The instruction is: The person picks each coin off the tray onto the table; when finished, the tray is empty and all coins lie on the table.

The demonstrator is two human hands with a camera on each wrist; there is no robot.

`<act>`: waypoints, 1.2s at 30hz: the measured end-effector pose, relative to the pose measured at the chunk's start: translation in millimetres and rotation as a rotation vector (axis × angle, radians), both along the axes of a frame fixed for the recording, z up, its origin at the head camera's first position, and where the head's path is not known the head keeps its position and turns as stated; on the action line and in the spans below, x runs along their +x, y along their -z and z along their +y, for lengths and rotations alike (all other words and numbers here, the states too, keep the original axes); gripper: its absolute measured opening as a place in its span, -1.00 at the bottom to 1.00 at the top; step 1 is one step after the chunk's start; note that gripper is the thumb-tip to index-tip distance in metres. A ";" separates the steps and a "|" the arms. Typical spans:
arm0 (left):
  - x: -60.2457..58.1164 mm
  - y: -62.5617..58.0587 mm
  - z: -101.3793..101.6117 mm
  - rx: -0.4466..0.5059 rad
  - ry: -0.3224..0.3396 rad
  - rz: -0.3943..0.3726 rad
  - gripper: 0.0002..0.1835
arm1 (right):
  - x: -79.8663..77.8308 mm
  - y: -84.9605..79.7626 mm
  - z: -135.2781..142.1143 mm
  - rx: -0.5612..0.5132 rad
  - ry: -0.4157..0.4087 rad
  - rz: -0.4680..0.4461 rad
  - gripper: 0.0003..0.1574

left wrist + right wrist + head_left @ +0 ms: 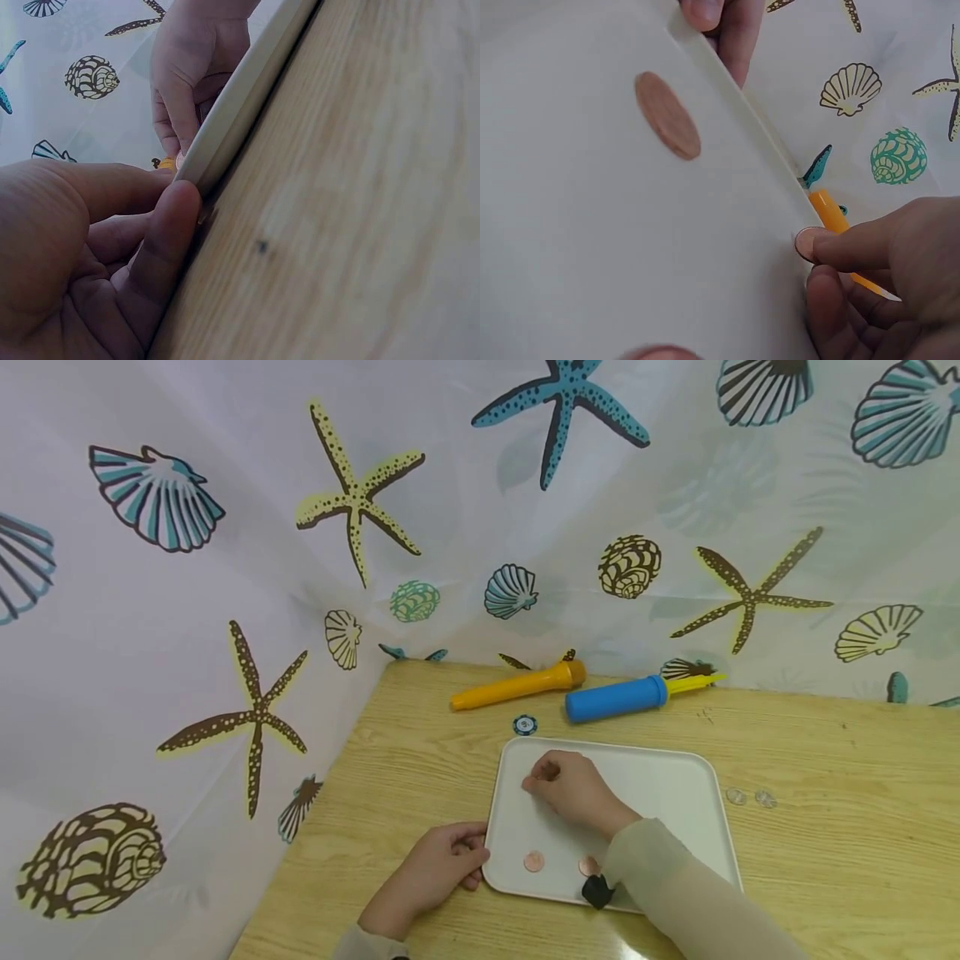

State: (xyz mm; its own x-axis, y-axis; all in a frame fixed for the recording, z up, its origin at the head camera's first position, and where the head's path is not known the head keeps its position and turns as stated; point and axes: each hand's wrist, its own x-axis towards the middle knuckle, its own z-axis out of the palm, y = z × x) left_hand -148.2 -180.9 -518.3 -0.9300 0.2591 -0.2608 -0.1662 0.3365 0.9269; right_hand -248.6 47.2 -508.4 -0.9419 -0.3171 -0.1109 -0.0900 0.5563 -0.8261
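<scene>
A white tray (645, 785) lies on the wooden table. My left hand (444, 867) holds the tray's left rim near its front corner, thumb and fingers at the edge in the left wrist view. My right hand (573, 789) is over the tray's left part, pinching a copper coin (807, 244) between thumb and fingertip; in the head view the fingers hide this coin. Two more copper coins lie flat near the tray's front edge, a left coin (533, 861) and a right coin (587, 865) beside the right sleeve.
Behind the tray are an orange stick-shaped thing (517, 687) with a wider end, a blue hand pump (617, 699) with a yellow nozzle, and a dark poker chip (525, 724). Two silvery discs (736, 796) lie right of the tray. A patterned curtain (450, 510) borders the table (847, 827).
</scene>
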 end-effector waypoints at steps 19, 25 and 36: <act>-0.9 4.0 -1.0 -0.003 0.000 -0.016 -0.46 | -1.2 0.6 17.2 -0.157 0.073 -0.147 -0.81; -0.7 2.1 -0.7 -0.012 0.006 -0.016 -0.46 | -5.1 -7.7 28.0 -0.170 0.093 -0.172 -0.78; 1.1 -3.5 1.3 -0.014 0.003 -0.009 -0.45 | -7.1 -17.5 50.3 -0.118 0.104 -0.208 -0.72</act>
State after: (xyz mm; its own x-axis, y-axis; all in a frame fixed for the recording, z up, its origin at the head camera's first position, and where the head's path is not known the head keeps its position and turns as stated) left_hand -147.1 -179.6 -514.8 -0.9269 0.2580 -0.2724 -0.1732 0.3500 0.9206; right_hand -255.7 97.4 -490.9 -0.9311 -0.2418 -0.2732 0.1410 0.4521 -0.8808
